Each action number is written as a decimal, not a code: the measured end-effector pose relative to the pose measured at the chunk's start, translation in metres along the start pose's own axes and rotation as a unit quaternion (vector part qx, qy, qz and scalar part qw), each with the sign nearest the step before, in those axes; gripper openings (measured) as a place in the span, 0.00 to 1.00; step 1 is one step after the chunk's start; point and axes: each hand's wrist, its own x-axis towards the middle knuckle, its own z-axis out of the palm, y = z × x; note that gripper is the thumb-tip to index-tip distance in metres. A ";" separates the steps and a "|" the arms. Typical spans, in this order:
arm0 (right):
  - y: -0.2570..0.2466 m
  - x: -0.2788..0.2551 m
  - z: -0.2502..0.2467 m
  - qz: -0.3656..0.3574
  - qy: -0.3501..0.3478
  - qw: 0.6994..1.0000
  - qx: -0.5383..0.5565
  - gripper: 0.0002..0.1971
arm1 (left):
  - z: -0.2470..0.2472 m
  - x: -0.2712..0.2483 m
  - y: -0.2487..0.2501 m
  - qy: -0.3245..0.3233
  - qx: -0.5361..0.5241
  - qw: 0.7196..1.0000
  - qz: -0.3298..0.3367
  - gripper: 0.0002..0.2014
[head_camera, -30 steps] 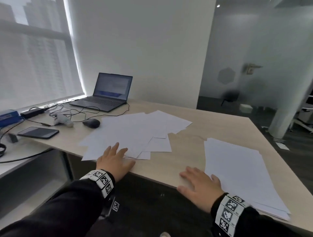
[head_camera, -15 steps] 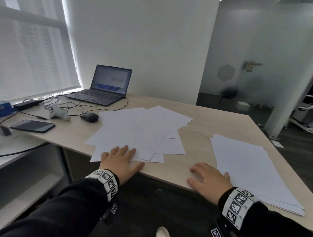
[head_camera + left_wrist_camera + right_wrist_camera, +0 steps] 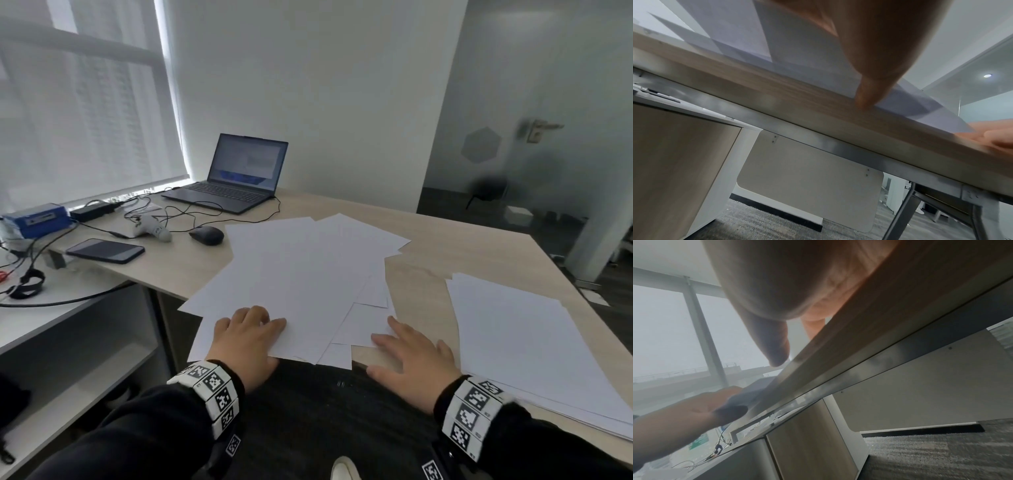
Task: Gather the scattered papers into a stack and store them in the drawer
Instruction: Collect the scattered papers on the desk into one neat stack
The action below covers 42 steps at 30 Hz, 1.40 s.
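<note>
Several loose white sheets, the scattered papers (image 3: 301, 274), lie fanned over the middle of the wooden desk (image 3: 428, 253), with their near edge hanging past its front. My left hand (image 3: 246, 335) holds that near edge, curled fingers on top and the thumb (image 3: 863, 97) at the desk's edge below. In the right wrist view the sheets (image 3: 744, 394) sit between its fingers and thumb. My right hand (image 3: 411, 356) lies flat and spread on the desk, its fingertips touching the lower right sheets. A second pile of paper (image 3: 520, 342) lies to its right.
A laptop (image 3: 239, 174), mouse (image 3: 206, 235), phone (image 3: 104, 251), cables and a blue box (image 3: 34, 221) crowd the back left. A wood-fronted cabinet (image 3: 674, 162) stands under the lower side desk (image 3: 51, 318) on the left. A glass door is at the far right.
My right hand has slid left from beside the right pile to the scattered sheets. My left hand's fingers have gone from flat to curled on the near edge.
</note>
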 end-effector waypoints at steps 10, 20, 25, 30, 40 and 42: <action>-0.008 0.004 -0.001 -0.036 0.071 0.997 0.023 0.21 | -0.016 0.001 -0.008 0.011 -0.053 0.998 0.032 0.10; -0.001 0.002 0.002 -0.036 0.115 0.990 0.074 0.17 | -0.016 -0.009 -0.008 -0.015 -0.130 0.990 0.057 0.28; 0.002 0.005 0.007 -0.043 0.134 0.983 0.116 0.19 | -0.026 0.002 0.003 0.015 -0.299 0.951 -0.075 0.14; 0.005 0.005 0.006 -0.040 0.167 0.962 0.212 0.11 | -0.038 0.013 0.026 0.039 -0.379 0.918 -0.112 0.19; 0.009 0.004 0.008 -0.065 0.164 0.952 0.252 0.14 | -0.011 0.006 0.044 -0.088 -0.118 0.985 0.088 0.43; 0.010 0.004 0.008 -0.062 0.164 0.951 0.256 0.13 | -0.006 0.006 0.035 -0.050 -0.121 0.987 0.089 0.33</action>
